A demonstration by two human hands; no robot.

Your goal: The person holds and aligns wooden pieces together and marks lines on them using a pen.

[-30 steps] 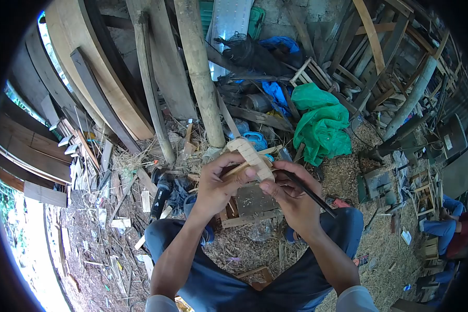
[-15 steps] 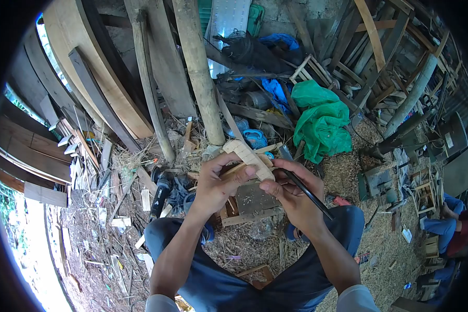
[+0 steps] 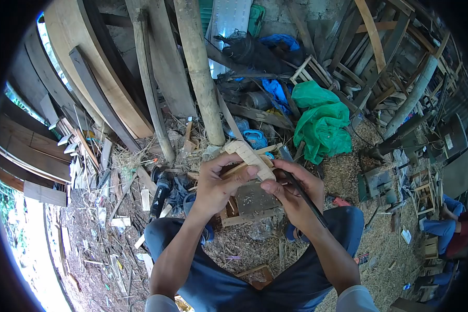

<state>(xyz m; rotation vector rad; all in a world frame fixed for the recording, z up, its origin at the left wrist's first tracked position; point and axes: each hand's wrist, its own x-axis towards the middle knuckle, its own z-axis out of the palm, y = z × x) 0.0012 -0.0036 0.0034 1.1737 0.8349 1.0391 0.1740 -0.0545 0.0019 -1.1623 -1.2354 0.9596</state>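
Note:
A pale carved wooden piece [image 3: 248, 156] with notches along its edge is held between both hands above my knees. My left hand [image 3: 223, 182] wraps round its left side, thumb pressed on its face. My right hand [image 3: 296, 192] pinches the lower right end with the thumb and also holds a tool with a dark rod-like handle [image 3: 308, 200]. The tool's flat grey end [image 3: 284, 152] sticks out above the right fingers, and the handle lies across the palm toward the wrist.
A small wooden box or block [image 3: 252, 200] stands below the hands. A black power tool [image 3: 160, 196] lies left of my knee. A green plastic sheet [image 3: 322, 122] and a wooden pole [image 3: 200, 73] are ahead. Another person's legs [image 3: 439, 228] show at right.
The dark handle in my right hand has swung closer to the wrist, and its flat end has come up beside the wooden piece. The piece has barely moved.

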